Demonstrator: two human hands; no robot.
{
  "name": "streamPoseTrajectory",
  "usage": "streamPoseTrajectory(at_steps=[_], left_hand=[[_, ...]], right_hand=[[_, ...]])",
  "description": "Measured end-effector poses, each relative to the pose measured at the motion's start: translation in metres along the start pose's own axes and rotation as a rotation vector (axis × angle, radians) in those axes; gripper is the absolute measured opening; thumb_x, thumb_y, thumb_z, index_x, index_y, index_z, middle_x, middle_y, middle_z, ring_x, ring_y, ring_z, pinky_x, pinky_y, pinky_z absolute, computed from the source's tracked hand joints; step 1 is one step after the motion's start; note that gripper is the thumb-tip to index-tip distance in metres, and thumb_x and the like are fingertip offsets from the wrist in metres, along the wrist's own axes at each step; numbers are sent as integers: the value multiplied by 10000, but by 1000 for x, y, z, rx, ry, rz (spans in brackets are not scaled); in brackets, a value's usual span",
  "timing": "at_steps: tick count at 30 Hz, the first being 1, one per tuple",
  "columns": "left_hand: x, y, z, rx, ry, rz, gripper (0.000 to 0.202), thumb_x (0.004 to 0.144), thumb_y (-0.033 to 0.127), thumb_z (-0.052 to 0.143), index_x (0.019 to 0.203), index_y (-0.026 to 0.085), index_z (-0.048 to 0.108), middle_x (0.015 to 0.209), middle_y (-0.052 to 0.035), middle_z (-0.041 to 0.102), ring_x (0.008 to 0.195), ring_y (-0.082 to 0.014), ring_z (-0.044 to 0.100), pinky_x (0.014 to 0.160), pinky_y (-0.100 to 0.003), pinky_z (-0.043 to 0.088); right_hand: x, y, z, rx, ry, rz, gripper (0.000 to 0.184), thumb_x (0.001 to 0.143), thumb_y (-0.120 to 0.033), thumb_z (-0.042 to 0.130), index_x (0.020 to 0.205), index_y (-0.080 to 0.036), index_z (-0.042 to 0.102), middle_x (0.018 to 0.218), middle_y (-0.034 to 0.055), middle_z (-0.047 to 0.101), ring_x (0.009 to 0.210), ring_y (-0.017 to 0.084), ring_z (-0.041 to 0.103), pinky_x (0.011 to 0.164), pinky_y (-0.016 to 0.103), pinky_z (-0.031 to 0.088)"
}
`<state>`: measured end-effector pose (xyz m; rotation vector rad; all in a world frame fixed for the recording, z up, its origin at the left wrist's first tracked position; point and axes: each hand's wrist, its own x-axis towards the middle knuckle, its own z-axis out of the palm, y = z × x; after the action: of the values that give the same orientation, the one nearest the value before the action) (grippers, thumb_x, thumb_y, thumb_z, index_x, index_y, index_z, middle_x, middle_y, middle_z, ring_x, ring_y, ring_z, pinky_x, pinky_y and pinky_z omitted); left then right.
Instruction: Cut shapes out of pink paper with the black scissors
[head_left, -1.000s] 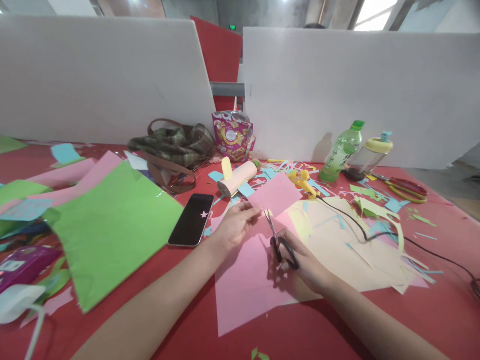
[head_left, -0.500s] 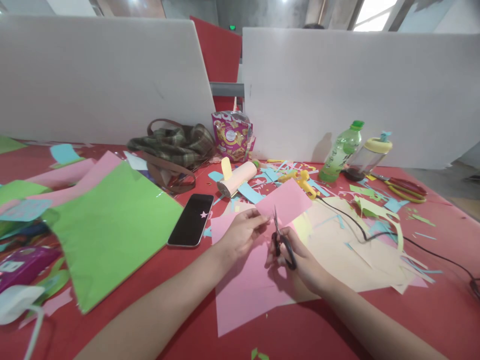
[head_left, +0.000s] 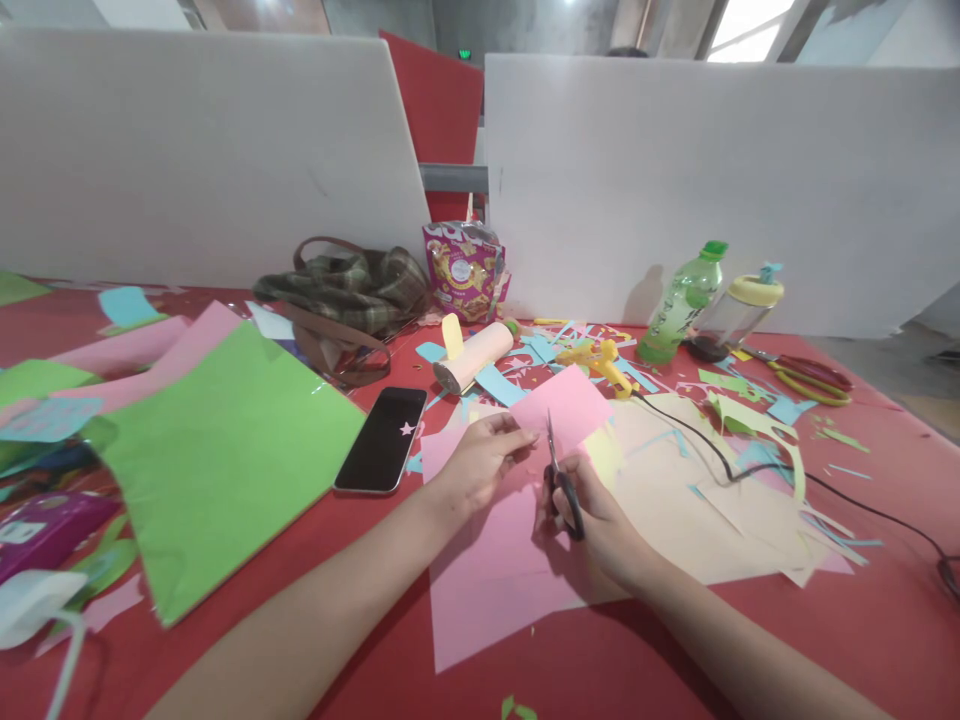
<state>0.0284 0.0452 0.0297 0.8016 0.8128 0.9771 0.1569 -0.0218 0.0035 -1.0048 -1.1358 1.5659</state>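
Where the left of the red table (head_left: pixel 637 680) comes into view, a white block (head_left: pixel 37 605) with a cable lies in front of a purple box (head_left: pixel 56 530). Next comes a large green sheet (head_left: pixel 225 470), with a plaid bag (head_left: pixel 352 290) behind it. Just beside the sheet's right corner lies a dark-screened phone (head_left: pixel 381 445) bearing 1 pink star (head_left: pixel 406 429).

The left hand (head_left: pixel 484 465) pinches the small pink paper (head_left: pixel 570 400) near its lower left edge, thumb and fingers drawn together. Beyond that hand, a pale tube (head_left: pixel 480 358) lies on its side, and a snack bag (head_left: pixel 465 272) stands against the gap between 2 white panels (head_left: pixel 195 160). The small pink paper is above a larger pink sheet (head_left: pixel 480 610), in front of the scissors' blades.

The right hand (head_left: pixel 600 510) is curled around the dark handles of the scissors (head_left: pixel 571 505), their blades pointing away and nearly together. Farther right are a yellow glue gun (head_left: pixel 616 375), a cream sheet (head_left: pixel 675 530), a tilted-looking green bottle (head_left: pixel 682 305), a yellow-lidded jar (head_left: pixel 739 318) and red-and-yellow-handled shears (head_left: pixel 814 378).
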Motion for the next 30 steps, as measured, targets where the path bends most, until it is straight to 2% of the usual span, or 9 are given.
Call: streamPoseTrajectory(at_steps=[6, 10, 14, 17, 20, 26, 30], left_hand=[[3, 8, -7, 133, -43, 34, 109, 575, 117, 631, 639, 116, 543, 595, 11, 540, 556, -70, 492, 565, -212, 358], [3, 15, -11, 269, -61, 54, 171, 579, 131, 630, 737, 107, 569, 680, -25, 568, 587, -88, 507, 589, -231, 375], [3, 24, -13, 338, -62, 16, 246, 547, 145, 655, 774, 107, 567, 695, -29, 572, 587, -96, 513, 602, -248, 390], [3, 29, -15, 401, -56, -4, 230, 536, 134, 659, 743, 109, 563, 644, -10, 554, 569, -87, 498, 577, -233, 381], [3, 33, -19, 477, -100, 3, 174, 540, 139, 653, 681, 116, 555, 577, 10, 525, 538, -84, 483, 545, -222, 369], [4, 39, -27, 541, -208, 31, 150, 556, 171, 641, 686, 128, 578, 624, -26, 575, 596, -131, 539, 561, -240, 400], [3, 43, -28, 588, -259, 4, 115, 590, 165, 612, 692, 127, 573, 669, -42, 593, 628, -136, 551, 586, -243, 410]], right_hand=[[-1, -2, 0, -59, -4, 15, 196, 778, -357, 465, 740, -215, 336, 565, -50, 537, 495, 122, 567, 463, 238, 392], [-1, -2, 1, -50, -4, 15, 220, 764, -341, 492, 709, -212, 323, 497, -68, 522, 451, 113, 550, 419, 216, 375], [-1, -4, 2, -32, -23, 33, 252, 751, -340, 510, 680, -211, 305, 465, -77, 509, 438, 121, 555, 405, 225, 387], [-2, -5, 2, -27, -44, 56, 258, 749, -324, 515, 665, -211, 298, 467, -75, 513, 441, 123, 563, 401, 225, 391], [-2, -4, 2, -16, -50, 77, 272, 735, -300, 532, 648, -211, 291, 467, -80, 511, 417, 111, 550, 396, 221, 396], [-2, -3, 3, 28, -69, 130, 280, 703, -250, 559, 649, -214, 287, 461, -83, 521, 397, 117, 548, 393, 248, 441], [-3, -1, 2, 100, -155, 164, 276, 703, -322, 566, 671, -209, 316, 476, -76, 515, 366, 96, 515, 364, 228, 430]])
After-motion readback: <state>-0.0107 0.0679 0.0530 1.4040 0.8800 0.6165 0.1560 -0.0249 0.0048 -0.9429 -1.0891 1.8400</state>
